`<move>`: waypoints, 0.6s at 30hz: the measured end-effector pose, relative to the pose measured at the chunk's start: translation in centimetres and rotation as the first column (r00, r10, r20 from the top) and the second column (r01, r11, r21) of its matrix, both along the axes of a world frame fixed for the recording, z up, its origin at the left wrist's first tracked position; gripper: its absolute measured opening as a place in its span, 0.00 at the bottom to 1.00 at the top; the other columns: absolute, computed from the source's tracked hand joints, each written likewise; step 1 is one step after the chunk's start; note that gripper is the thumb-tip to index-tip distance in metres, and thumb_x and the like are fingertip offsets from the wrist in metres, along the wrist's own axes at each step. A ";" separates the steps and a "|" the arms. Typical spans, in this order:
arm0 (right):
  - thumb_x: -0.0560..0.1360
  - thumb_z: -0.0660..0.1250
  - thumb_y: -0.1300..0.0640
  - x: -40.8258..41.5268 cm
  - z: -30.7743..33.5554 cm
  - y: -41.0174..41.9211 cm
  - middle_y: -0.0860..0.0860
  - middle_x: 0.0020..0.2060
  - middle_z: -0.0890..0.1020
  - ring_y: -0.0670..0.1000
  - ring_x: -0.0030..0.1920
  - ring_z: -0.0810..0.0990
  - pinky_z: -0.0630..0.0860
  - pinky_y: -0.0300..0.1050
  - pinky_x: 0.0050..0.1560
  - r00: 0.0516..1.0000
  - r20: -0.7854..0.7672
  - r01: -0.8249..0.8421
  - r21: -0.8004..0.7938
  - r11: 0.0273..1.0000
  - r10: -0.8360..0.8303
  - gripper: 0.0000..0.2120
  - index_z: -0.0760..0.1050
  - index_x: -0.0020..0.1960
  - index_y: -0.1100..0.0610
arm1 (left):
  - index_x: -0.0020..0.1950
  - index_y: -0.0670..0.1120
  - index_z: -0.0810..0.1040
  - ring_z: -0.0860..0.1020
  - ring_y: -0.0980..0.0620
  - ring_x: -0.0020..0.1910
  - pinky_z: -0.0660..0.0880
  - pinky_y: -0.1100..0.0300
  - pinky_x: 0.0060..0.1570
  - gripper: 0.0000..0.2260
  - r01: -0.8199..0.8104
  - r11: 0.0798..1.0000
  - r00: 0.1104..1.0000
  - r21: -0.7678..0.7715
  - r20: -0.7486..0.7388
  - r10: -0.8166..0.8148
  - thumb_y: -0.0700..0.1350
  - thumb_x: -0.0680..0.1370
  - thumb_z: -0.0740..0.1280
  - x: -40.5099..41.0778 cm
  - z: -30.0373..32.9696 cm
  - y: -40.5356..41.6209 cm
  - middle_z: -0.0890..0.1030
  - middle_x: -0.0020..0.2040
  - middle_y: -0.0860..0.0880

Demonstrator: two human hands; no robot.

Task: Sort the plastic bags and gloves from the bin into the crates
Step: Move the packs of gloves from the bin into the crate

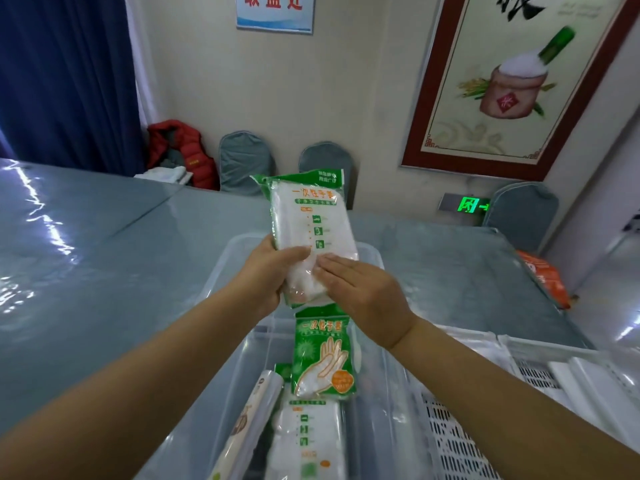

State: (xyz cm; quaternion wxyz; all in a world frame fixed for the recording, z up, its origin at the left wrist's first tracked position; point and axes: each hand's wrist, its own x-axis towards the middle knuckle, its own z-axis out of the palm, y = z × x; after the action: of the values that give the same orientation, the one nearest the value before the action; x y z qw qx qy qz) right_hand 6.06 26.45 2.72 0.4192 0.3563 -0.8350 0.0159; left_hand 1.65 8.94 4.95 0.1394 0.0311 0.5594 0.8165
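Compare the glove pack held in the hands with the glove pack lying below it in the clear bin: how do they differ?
The held pack is lifted above the clear bin, gripped by the left hand with the right hand flat against it; the bin pack lies untouched. The held pack shows a mostly white side with small green icons; the bin pack shows a green side with a hand drawing. Both have green-and-white wrapping.
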 end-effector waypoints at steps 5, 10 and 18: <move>0.78 0.55 0.46 0.8 1.5 3.2 0.57 0.60 0.79 0.56 0.60 0.76 0.70 0.49 0.61 0.975 0.193 0.145 -0.176 0.974 -0.110 0.23 0.76 0.61 0.61 | 0.53 0.47 0.73 0.84 0.44 0.41 0.80 0.48 0.34 0.12 -0.097 0.993 0.995 0.062 0.020 0.096 0.34 0.73 0.67 -0.4 1.0 2.1 0.83 0.47 0.43; 0.78 0.61 0.51 0.6 3.6 8.6 0.56 0.57 0.79 0.51 0.54 0.76 0.74 0.48 0.57 0.735 0.651 0.504 -0.711 0.490 0.189 0.18 0.71 0.64 0.61 | 0.55 0.45 0.73 0.83 0.41 0.44 0.79 0.41 0.39 0.14 0.056 0.997 0.997 0.054 0.056 -0.059 0.35 0.72 0.68 -0.1 2.1 6.4 0.85 0.47 0.44; 0.72 0.69 0.57 2.5 1.4 19.6 0.60 0.50 0.83 0.60 0.49 0.83 0.81 0.56 0.46 0.460 0.450 0.731 -0.681 -0.039 0.765 0.16 0.75 0.56 0.64 | 0.56 0.43 0.72 0.83 0.42 0.43 0.80 0.46 0.37 0.15 0.196 0.969 0.975 -0.153 0.138 -0.176 0.38 0.71 0.69 2.5 -0.6 18.7 0.84 0.47 0.42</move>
State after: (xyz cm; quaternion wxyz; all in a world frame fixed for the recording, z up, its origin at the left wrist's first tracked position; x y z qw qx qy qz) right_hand 8.61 46.02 4.15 0.0152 -0.1310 -0.5831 0.8016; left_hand 4.13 27.62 4.35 0.2517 0.0213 0.6103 0.7508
